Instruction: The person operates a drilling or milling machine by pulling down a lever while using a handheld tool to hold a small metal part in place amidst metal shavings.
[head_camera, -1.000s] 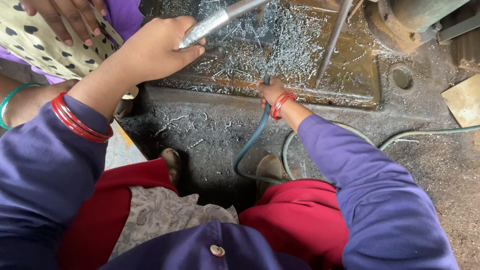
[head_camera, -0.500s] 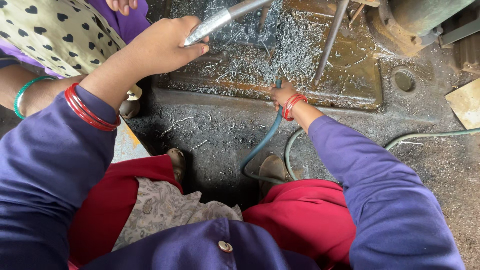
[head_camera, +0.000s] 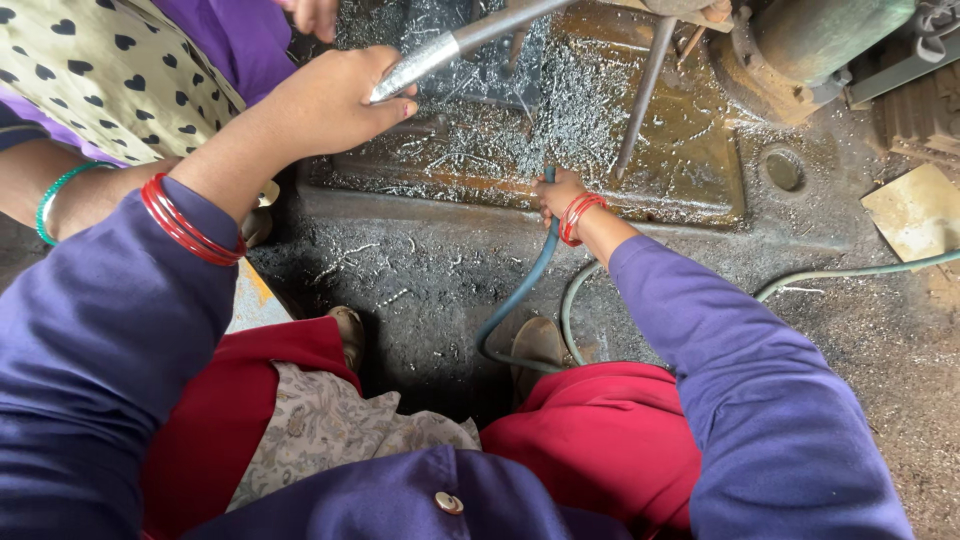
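My left hand is raised at the upper left and closed around the end of a shiny metal lever that slants up to the right. My right hand reaches down to the front edge of the rusty machine bed and grips the end of a blue-green hose. The hose runs down from that hand toward my feet and loops on the floor. Metal shavings cover the bed between the two hands. Red bangles sit on both my wrists.
Another person in a cream heart-print garment stands at the upper left, a hand near the top edge. A thin steel rod leans over the bed. A green cylindrical machine part is at the top right, a yellowish plate at right.
My view and both hands have shifted slightly; the left hand stays on the lever and the right hand stays on the hose at the bed's edge. The other person's hand has moved up out of frame.
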